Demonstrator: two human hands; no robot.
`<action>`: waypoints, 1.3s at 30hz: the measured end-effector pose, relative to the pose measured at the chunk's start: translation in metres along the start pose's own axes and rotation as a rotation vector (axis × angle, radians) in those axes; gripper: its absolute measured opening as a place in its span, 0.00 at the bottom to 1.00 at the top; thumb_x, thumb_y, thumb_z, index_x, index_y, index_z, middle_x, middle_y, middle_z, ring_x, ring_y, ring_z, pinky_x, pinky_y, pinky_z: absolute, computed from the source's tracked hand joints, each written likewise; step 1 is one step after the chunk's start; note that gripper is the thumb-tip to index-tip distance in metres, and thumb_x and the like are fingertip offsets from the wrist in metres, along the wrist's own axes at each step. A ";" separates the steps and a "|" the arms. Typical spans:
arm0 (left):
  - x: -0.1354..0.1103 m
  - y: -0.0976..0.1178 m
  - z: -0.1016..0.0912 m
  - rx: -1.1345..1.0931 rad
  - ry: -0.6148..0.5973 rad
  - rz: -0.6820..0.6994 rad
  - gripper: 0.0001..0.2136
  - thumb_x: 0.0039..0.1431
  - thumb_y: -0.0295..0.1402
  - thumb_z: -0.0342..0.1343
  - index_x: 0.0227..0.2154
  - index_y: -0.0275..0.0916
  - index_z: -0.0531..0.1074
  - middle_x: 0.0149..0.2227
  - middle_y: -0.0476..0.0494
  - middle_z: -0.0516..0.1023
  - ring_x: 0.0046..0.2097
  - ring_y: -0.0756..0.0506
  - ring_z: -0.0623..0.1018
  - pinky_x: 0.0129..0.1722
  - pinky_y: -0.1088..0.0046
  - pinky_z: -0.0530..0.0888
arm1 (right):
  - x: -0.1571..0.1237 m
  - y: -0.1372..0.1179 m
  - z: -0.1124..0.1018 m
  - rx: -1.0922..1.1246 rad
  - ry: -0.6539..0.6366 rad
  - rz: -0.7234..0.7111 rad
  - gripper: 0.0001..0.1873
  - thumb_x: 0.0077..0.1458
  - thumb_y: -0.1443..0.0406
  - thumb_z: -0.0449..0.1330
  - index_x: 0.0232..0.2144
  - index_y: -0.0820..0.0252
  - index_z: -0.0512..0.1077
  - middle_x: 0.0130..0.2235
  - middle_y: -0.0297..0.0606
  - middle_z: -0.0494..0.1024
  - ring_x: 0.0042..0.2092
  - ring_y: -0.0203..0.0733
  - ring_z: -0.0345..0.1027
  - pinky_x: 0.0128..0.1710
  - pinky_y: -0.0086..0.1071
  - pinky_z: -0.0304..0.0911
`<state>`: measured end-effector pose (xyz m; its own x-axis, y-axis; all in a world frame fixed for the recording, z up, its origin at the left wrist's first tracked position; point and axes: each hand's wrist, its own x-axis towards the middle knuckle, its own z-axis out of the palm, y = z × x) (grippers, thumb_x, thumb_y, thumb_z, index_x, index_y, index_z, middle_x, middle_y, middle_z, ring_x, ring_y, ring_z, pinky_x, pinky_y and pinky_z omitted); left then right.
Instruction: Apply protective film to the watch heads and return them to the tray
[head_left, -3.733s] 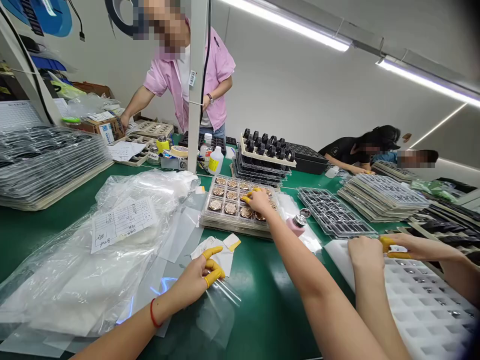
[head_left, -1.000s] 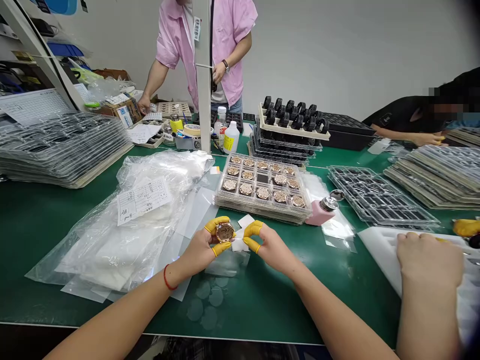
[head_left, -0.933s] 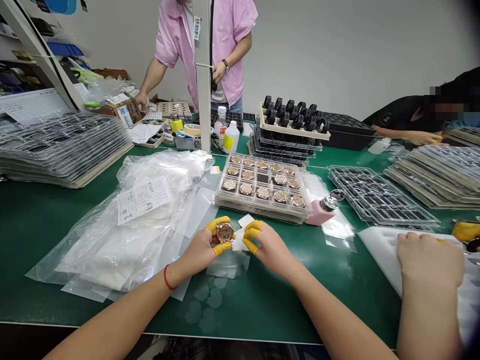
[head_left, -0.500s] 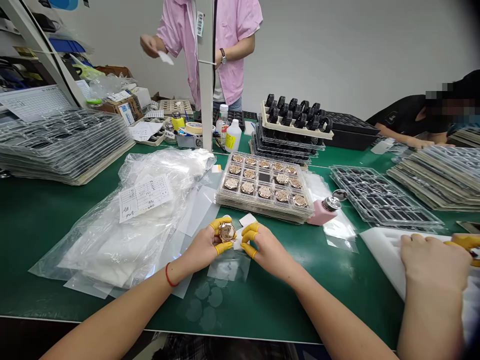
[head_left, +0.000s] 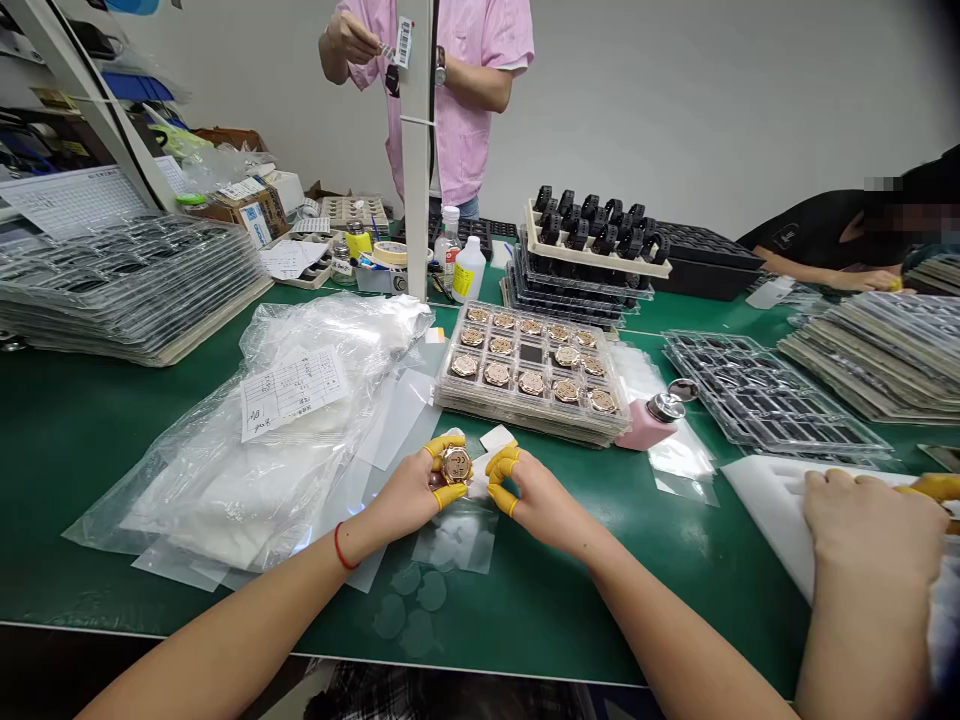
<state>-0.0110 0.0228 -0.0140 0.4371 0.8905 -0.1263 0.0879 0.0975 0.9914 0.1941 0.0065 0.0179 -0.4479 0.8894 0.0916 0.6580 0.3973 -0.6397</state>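
Note:
My left hand [head_left: 409, 490], with yellow finger cots, is closed round a rose-gold watch case [head_left: 456, 464], its marked back facing me. Close to its right, my right hand [head_left: 544, 500] has its yellow-cotted fingers curled in a pinch on a white cloth [head_left: 481, 482]; the fingertips partly hide where it is gripped. A small white square [head_left: 496, 438] shows just beyond those fingers. Below the hands, thin clear film pieces [head_left: 454, 540] and round clear discs [head_left: 416, 610] lie on the green table [head_left: 600, 600]. Behind them sits a tray of similar watch cases [head_left: 529, 365].
A pink pump bottle [head_left: 649, 422] stands right of the tray. Plastic bags [head_left: 225, 480] spread across the left. Stacked trays [head_left: 120, 290] flank both sides. A co-worker's arm [head_left: 870, 590] reaches in at right; a person in a pink shirt [head_left: 469, 110] stands behind the post [head_left: 415, 200].
The watch case has turned slightly in my left hand, so its back markings show differently. My right fingers sit slightly farther right. The standing person's hand has risen, holding a small dark thing.

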 end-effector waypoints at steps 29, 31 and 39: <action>0.000 0.001 0.004 0.035 0.048 0.008 0.26 0.51 0.32 0.60 0.53 0.42 0.60 0.42 0.43 0.75 0.42 0.42 0.78 0.43 0.64 0.75 | -0.005 -0.009 0.002 0.067 0.078 0.030 0.04 0.52 0.69 0.55 0.26 0.57 0.67 0.36 0.37 0.73 0.45 0.44 0.62 0.48 0.43 0.56; -0.001 0.002 0.006 0.043 0.024 0.012 0.26 0.51 0.32 0.60 0.53 0.42 0.61 0.43 0.43 0.75 0.42 0.43 0.77 0.42 0.66 0.75 | -0.005 -0.010 0.004 0.277 0.140 0.101 0.03 0.52 0.66 0.56 0.26 0.56 0.68 0.41 0.37 0.73 0.47 0.43 0.62 0.50 0.42 0.55; -0.008 0.005 0.017 -0.042 -0.110 0.052 0.25 0.51 0.32 0.60 0.52 0.41 0.62 0.47 0.43 0.74 0.42 0.44 0.77 0.42 0.69 0.75 | 0.001 -0.018 0.020 1.011 0.043 0.395 0.14 0.45 0.55 0.63 0.27 0.59 0.73 0.34 0.36 0.75 0.39 0.41 0.65 0.45 0.38 0.58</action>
<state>0.0015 0.0082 -0.0089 0.5358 0.8409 -0.0760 0.0266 0.0732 0.9970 0.1699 -0.0039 0.0145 -0.2792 0.9285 -0.2447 -0.0611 -0.2715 -0.9605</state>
